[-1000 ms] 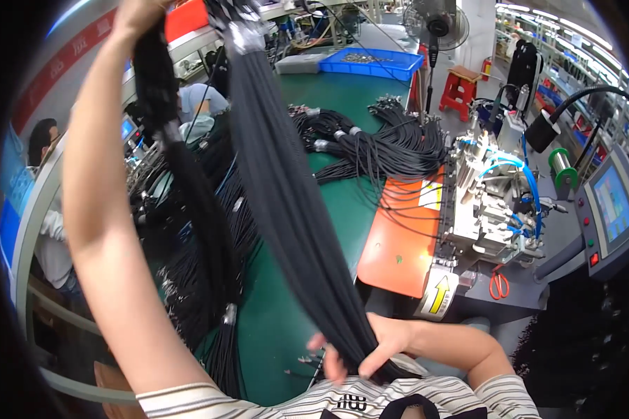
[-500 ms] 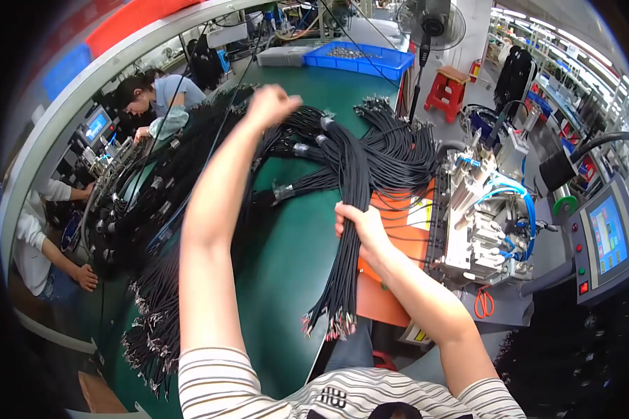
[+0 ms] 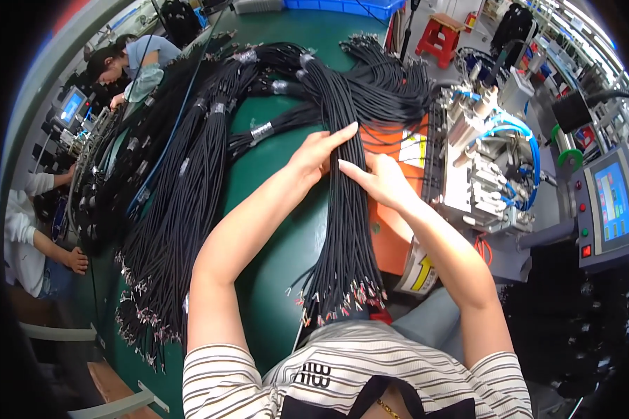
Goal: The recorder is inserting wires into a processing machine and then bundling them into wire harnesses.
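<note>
A thick bundle of black cables (image 3: 342, 230) hangs toward me over the table's near edge, its stripped ends with red and white wires (image 3: 349, 297) fanned out at the bottom. My left hand (image 3: 319, 152) is wrapped around it from the left, with a finger lying across the front. Just lower, my right hand (image 3: 384, 179) grips the same bundle from the right, thumb over the cables. Fingers behind the bundle are hidden. To the left lie more black cable bundles (image 3: 206, 160), bound with clear ties.
A green table (image 3: 279, 230) carries the cables. On the right stands a metal machine with blue tubes (image 3: 489, 160), beside a control panel with a screen (image 3: 611, 202). Two people work across on the left. A red stool (image 3: 440, 38) and a blue tray (image 3: 356, 7) are farther back.
My left hand has come down from above the far cables to the bundle. My right hand has moved slightly up and right on it. The view has tilted downward.
</note>
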### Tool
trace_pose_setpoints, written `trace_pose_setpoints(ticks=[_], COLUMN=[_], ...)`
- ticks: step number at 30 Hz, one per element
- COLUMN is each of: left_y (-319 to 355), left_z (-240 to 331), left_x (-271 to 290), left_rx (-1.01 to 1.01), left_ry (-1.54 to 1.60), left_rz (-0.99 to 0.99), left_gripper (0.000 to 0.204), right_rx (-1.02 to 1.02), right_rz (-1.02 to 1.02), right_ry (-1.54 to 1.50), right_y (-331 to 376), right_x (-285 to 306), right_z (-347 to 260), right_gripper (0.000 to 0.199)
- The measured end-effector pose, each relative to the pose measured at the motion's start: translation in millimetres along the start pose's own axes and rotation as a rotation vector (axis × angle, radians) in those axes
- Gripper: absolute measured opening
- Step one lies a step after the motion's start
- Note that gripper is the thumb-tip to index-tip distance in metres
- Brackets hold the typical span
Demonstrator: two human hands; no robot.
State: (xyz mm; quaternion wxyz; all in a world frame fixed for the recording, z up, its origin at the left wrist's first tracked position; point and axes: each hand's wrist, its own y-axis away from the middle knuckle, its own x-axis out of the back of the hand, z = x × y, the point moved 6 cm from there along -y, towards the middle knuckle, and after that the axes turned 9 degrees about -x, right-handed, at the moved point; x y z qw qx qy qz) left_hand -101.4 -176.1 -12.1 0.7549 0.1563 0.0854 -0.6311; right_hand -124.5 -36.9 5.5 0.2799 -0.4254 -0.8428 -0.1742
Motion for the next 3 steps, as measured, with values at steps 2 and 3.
trace_pose_setpoints(ticks=[2,3], left_y=[1.1,1.0], left_z=[-6.2,-9.8], left_x=[-5.6,-6.7], left_rx=[-0.027,-0.025], left_ry=[0.166,0.167], left_rz=[-0.024,-0.044], left_gripper=[0.037,0.039], right_rx=[-0.05,-0.074], right_rz=[-0.034,-0.05], right_ry=[-0.233,-0.463], right_y=[0.4,-1.5], right_x=[0.6,-4.1], right_z=[14.7,26.6], right_gripper=[0.061,0.062])
